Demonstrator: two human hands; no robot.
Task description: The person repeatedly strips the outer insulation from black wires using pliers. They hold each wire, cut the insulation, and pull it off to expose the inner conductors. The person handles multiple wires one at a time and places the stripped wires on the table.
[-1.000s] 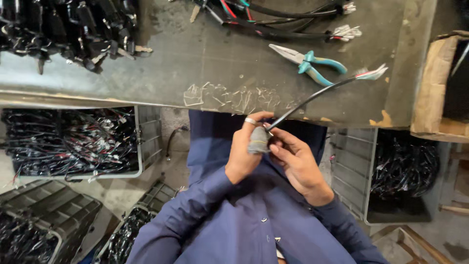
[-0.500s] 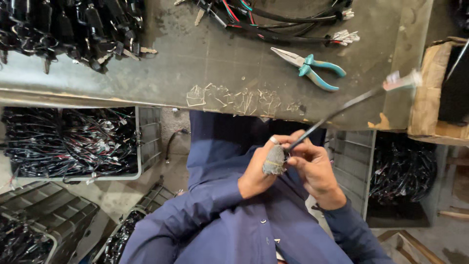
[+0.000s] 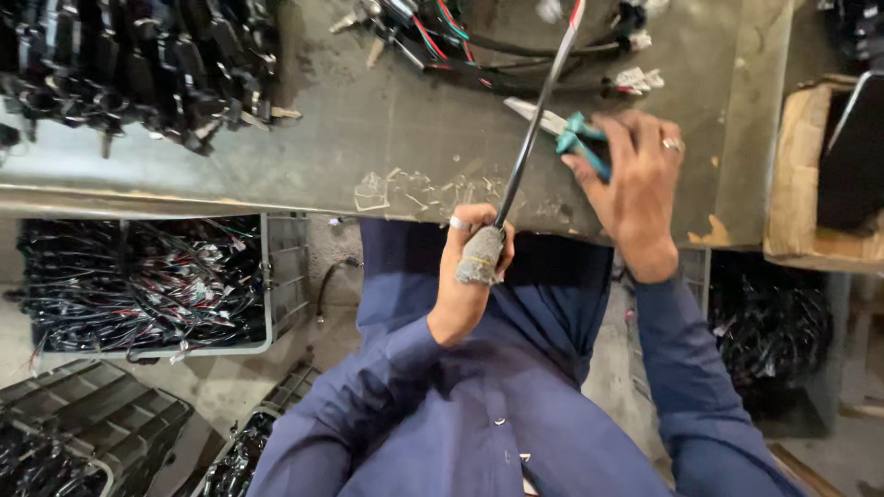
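Left hand (image 3: 471, 267), thumb wrapped in cloth, grips a black cable (image 3: 539, 106) slanting up over the bench (image 3: 387, 138). Right hand (image 3: 635, 184), fingers spread, rests on teal-handled pliers (image 3: 564, 133) lying on the bench.

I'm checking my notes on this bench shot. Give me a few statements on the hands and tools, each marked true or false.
1. The left hand grips a black cable. True.
2. The right hand rests in the lap. False: it is on the bench, at the pliers.
3. The pliers have teal handles. True.
4. The cable lies flat on the bench. False: it slants up and away from the left hand.
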